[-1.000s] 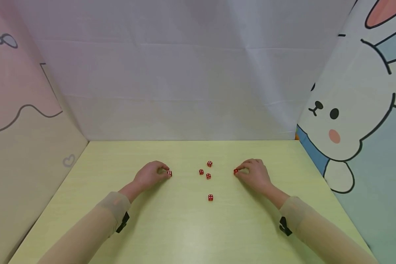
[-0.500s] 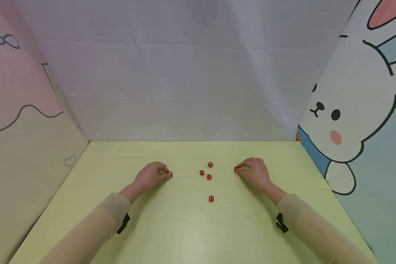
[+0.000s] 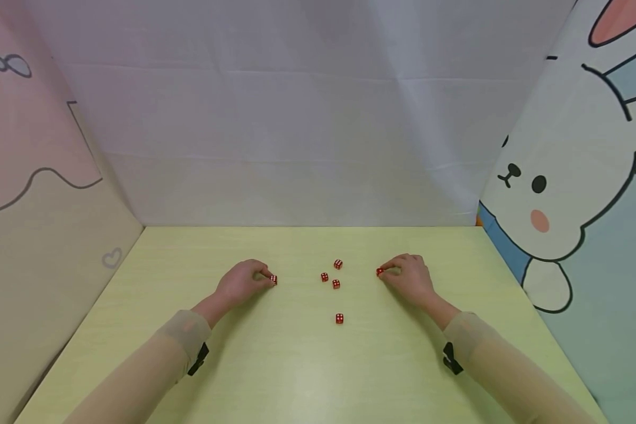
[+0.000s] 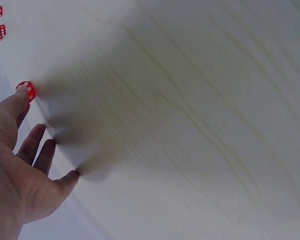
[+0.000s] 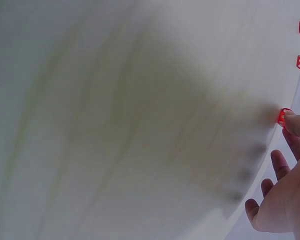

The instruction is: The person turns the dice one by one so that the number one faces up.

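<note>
Currently pinching a left red die between thumb and fingertip of the left hand, toward the left of the pale yellow tabletop. Pinching likewise a right red die between thumb and fingertip of the right hand, toward the right. Pointing the other fingers of both hands down, apart from the pinched dice, as seen in the wrist views. Cannot tell about contact between either pinched die and the tabletop. Can make out four more red dice between the hands, all with white pips: a far die, a middle-left die and a middle-right die close together without touching, plus a near die apart from those three. Wearing pale sleeves on both arms, with a small black piece by each cuff. Bordered at the far side by a creased white cloth, at the right by a panel with a white cartoon animal.
</note>
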{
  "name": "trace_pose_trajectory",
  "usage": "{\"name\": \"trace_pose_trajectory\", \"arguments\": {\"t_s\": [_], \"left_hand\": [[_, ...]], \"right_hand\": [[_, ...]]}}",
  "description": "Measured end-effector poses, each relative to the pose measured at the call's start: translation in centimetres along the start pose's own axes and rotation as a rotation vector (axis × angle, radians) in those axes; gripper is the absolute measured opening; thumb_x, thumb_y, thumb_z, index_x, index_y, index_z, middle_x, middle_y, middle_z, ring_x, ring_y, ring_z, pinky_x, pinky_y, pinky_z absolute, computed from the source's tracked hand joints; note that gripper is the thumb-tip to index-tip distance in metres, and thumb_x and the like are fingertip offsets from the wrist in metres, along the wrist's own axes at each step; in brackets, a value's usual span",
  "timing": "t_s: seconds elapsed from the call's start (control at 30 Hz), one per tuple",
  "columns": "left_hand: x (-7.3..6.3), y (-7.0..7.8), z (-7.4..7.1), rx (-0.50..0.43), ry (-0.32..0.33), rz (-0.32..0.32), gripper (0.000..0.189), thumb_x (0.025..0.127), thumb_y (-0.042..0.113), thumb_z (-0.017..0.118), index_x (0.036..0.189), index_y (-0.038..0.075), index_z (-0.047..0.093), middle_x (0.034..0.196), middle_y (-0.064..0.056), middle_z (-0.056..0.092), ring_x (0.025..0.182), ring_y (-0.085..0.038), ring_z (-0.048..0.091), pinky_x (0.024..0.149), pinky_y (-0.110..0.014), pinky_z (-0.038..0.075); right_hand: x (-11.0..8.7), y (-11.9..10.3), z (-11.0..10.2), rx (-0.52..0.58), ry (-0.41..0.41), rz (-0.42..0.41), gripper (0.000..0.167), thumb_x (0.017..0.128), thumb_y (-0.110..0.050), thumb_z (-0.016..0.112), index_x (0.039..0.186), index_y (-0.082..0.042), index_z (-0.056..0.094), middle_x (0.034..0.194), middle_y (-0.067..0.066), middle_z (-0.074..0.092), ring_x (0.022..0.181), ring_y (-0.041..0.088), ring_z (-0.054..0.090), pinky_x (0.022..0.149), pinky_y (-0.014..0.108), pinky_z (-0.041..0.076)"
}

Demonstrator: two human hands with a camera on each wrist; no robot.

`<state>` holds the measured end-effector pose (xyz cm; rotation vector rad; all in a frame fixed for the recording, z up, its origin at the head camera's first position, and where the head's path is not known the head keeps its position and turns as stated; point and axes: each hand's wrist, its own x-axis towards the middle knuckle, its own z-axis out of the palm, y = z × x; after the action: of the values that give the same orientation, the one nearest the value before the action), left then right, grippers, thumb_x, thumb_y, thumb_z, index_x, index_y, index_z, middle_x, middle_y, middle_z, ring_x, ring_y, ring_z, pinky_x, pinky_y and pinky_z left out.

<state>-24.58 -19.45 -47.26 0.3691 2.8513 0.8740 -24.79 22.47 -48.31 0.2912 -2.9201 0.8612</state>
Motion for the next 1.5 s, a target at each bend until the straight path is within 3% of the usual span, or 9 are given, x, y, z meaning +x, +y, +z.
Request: {"name": "trace_pose_trajectory", "arguments": {"t_s": [0.47, 1.0, 1.27, 1.5], "left_hand": [[0.0, 0.1, -0.1, 0.01, 0.002, 0.014, 0.009, 0.095, 0.027, 0.076, 0.098, 0.019, 0.077, 0.123, -0.007, 0.069, 0.123, -0.032, 0.059, 0.105, -0.051, 0.046], [0.0, -0.1, 0.1, 0.013, 0.0, -0.011, 0.012, 0.096, 0.027, 0.075, 0.101, 0.017, 0.077, 0.127, -0.009, 0.067, 0.126, -0.034, 0.058, 0.106, -0.052, 0.046], [-0.2, 0.2, -0.1, 0.03, 0.001, 0.009, 0.014, 0.096, 0.027, 0.075, 0.102, 0.015, 0.077, 0.129, -0.012, 0.067, 0.127, -0.036, 0.057, 0.107, -0.053, 0.045], [-0.1, 0.2, -0.1, 0.04, 0.001, 0.015, 0.012, 0.097, 0.027, 0.074, 0.101, 0.016, 0.076, 0.13, -0.013, 0.066, 0.127, -0.036, 0.057, 0.107, -0.054, 0.045]], "right_hand": [[-0.6, -0.4, -1.1, -0.017, 0.01, 0.011, 0.03, 0.095, -0.027, 0.074, 0.118, -0.008, 0.076, 0.128, 0.02, 0.064, 0.126, 0.048, 0.045, 0.105, 0.064, 0.036], [-3.2, -0.3, -3.5, 0.009, 0.032, -0.02, 0.03, 0.093, -0.024, 0.076, 0.116, -0.006, 0.077, 0.126, 0.02, 0.065, 0.126, 0.048, 0.044, 0.104, 0.064, 0.036], [-4.0, -1.1, -3.3, 0.016, 0.037, -0.057, 0.027, 0.091, -0.024, 0.079, 0.113, -0.008, 0.079, 0.122, 0.015, 0.067, 0.124, 0.044, 0.046, 0.103, 0.062, 0.038], [-4.6, -3.2, -2.3, -0.006, 0.008, -0.115, 0.026, 0.089, -0.025, 0.081, 0.11, -0.01, 0.08, 0.12, 0.012, 0.067, 0.123, 0.041, 0.047, 0.101, 0.062, 0.039]]}}
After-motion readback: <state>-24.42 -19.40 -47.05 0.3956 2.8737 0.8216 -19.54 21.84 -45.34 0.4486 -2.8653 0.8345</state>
